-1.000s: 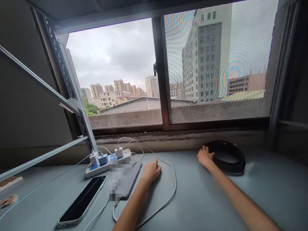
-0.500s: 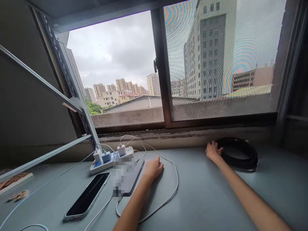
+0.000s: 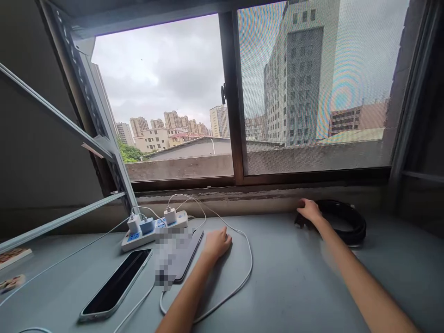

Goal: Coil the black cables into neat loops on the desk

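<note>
My left hand (image 3: pixel 217 243) rests on the table with its fingers curled in, and I see nothing in it. Just left of it lies a flat grey device (image 3: pixel 187 259), partly covered by a blurred patch, with a white cable (image 3: pixel 250 263) looping around the hand. At the back right, my right hand (image 3: pixel 310 210) is over the left side of a coil of black cable (image 3: pixel 357 226). Its fingers point left and look apart, with no cable visible between them. A dark cable end (image 3: pixel 301 224) shows just below these fingers.
A power strip (image 3: pixel 152 233) with several white chargers plugged in stands at the back left. In front of it lies a phone (image 3: pixel 116 284) with a dark screen. A metal shelf post (image 3: pixel 121 171) rises at the left, and a window sill (image 3: pixel 263 203) runs behind the table.
My right hand has lifted off the coil's left edge and turned its fingers leftward, uncovering the dark cable end. My left hand stays in place. The whole view has shifted slightly.
</note>
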`<state>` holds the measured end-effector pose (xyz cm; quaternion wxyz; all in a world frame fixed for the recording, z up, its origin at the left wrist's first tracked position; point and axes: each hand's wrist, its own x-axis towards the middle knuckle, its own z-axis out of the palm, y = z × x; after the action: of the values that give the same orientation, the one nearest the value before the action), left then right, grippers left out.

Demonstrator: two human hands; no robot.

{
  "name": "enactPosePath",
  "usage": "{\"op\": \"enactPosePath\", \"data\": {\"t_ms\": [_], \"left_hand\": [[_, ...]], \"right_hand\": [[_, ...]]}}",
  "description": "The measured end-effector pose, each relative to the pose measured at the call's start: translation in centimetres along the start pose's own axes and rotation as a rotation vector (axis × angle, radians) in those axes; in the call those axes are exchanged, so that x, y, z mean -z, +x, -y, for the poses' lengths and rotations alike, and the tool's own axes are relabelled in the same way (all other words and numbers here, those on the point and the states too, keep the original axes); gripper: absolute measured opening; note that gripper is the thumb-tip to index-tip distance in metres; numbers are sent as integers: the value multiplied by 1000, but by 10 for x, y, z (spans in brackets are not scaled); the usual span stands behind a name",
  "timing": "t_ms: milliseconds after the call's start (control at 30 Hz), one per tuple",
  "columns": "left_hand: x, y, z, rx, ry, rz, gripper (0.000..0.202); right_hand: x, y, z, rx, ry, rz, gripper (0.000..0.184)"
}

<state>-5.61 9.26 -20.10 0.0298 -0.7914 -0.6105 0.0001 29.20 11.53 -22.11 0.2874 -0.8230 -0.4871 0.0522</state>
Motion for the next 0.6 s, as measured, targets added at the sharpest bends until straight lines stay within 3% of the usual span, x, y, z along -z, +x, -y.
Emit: {"op": "enactPosePath", "data": {"t_ms": [133,233,367,600], "left_hand": [[1,-1,-1,0,3,-3,31],[2,-1,-2,-5,10,-7,32],[4,-2,-2,-10,13,-11,31],[5,-3,-2,-18,12,-16,31]], "right_hand": [[23,7,-1,-166,-65,27,41],[27,6,-3,-232,-102,133,31],[24,3,-9,-250,-122,236,20],[23,9,-35,-208,-66,220,20]]}}
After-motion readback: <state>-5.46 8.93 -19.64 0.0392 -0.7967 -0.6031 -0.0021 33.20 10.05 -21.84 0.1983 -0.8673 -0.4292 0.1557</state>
